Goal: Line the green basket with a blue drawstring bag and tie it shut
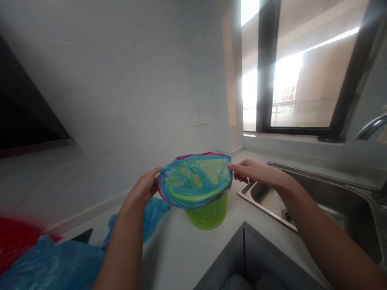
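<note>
A lime-green perforated plastic basket (207, 213) stands upright on the white countertop. A translucent blue plastic bag (208, 186) with a purple-red edge lies inside it, its mouth spread wide over the basket's rim. My left hand (148, 183) grips the bag's edge on the left side, fingers partly hidden behind it. On the right side, my right hand (248, 170) pinches the bag's edge between thumb and fingers. The bag's mouth is stretched between both hands.
A steel sink (266, 201) with a faucet (371, 125) is on the right. Blue plastic bags (57, 262) and a blurred red bag (18, 241) lie at the left. Behind are a wall socket (201, 120) and a window (305, 68). The counter's edge (193, 278) is in front.
</note>
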{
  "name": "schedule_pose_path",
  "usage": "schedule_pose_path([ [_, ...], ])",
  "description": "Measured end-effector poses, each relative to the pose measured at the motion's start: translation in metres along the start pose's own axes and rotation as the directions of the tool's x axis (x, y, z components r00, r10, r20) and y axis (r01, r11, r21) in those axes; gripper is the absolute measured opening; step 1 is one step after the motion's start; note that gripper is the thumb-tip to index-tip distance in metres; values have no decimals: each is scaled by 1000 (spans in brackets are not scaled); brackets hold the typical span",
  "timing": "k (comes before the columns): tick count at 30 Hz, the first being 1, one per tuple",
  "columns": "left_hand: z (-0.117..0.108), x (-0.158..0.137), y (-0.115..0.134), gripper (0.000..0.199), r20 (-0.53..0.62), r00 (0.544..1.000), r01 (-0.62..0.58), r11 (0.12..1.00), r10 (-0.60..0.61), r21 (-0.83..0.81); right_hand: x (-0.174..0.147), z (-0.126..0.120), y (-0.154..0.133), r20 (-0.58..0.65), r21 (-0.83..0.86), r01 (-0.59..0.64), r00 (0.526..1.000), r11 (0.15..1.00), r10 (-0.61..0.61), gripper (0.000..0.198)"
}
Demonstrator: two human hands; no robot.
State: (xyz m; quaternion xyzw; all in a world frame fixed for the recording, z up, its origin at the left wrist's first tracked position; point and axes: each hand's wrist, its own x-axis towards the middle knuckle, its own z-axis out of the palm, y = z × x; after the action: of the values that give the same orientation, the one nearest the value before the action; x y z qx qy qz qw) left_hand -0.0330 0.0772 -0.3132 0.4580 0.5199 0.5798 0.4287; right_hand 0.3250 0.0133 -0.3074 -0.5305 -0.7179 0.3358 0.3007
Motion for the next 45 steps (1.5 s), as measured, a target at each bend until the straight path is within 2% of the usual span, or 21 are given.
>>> schedule_pose_path([
  [2,-4,-11,11,28,103,993,66,997,-61,-45,-6,1,-2,121,-7,29,992,1000,-28,53],
  [4,-6,-22,21,47,167,985,54,996,-41,-74,-7,8,-5,174,33,50,983,998,-55,41],
  [7,-6,-34,31,63,265,964,46,991,-12,-123,-3,18,-11,189,294,-47,982,955,-10,34],
  [9,-3,-36,32,67,257,966,13,985,31,-170,-2,17,-13,250,546,-133,968,827,-9,32],
  [11,1,-32,30,73,200,976,-38,978,80,-207,-3,12,-15,339,676,-191,938,712,-70,33],
  [12,2,-30,27,76,167,981,-61,973,99,-223,-5,8,-15,372,677,-202,924,707,-93,35],
  [14,4,-24,22,83,129,984,-85,965,119,-247,-7,2,-13,374,582,-176,925,794,-69,44],
  [15,5,-22,19,86,130,984,-89,963,125,-255,-6,0,-11,306,518,-136,952,845,-34,49],
  [17,6,-22,16,93,171,976,-90,966,134,-242,0,0,-5,14,392,-23,1000,920,19,51],
  [18,7,-24,15,97,206,969,-93,971,139,-219,6,1,-1,-176,329,41,984,943,18,47],
  [20,10,-31,15,106,284,948,-105,983,145,-152,23,7,8,-474,200,152,879,968,-40,33],
  [21,13,-36,16,109,320,937,-114,987,144,-110,32,10,13,-537,156,186,840,970,-75,27],
  [22,16,-42,16,112,347,927,-125,990,140,-65,41,13,17,-552,139,205,828,969,-96,25],
  [25,26,-54,18,115,344,927,-183,980,146,76,66,16,23,-501,178,195,862,965,-81,28],
  [28,29,-57,17,109,251,955,-215,951,157,223,86,12,18,-432,191,136,901,972,-41,31],
  [31,14,-52,17,83,127,971,-238,868,203,436,103,6,10,-304,113,48,953,992,-12,32],
  [34,-14,-50,19,54,28,961,-222,701,277,678,117,1,1,-208,-56,-8,978,998,-3,38],
  [36,-30,-52,22,45,56,968,-198,605,246,772,123,-1,-4,-163,-99,-5,987,995,-12,39],
  [38,-38,-57,25,47,128,979,-197,565,159,801,126,-2,-8,-104,-91,3,995,996,-12,35],
  [41,-37,-60,24,50,200,977,-205,598,76,775,128,-4,-11,-25,-77,6,1000,997,-7,29],
  [45,-27,-56,17,41,265,962,-250,620,71,744,129,-8,-8,70,-29,50,996,998,-48,22],
])
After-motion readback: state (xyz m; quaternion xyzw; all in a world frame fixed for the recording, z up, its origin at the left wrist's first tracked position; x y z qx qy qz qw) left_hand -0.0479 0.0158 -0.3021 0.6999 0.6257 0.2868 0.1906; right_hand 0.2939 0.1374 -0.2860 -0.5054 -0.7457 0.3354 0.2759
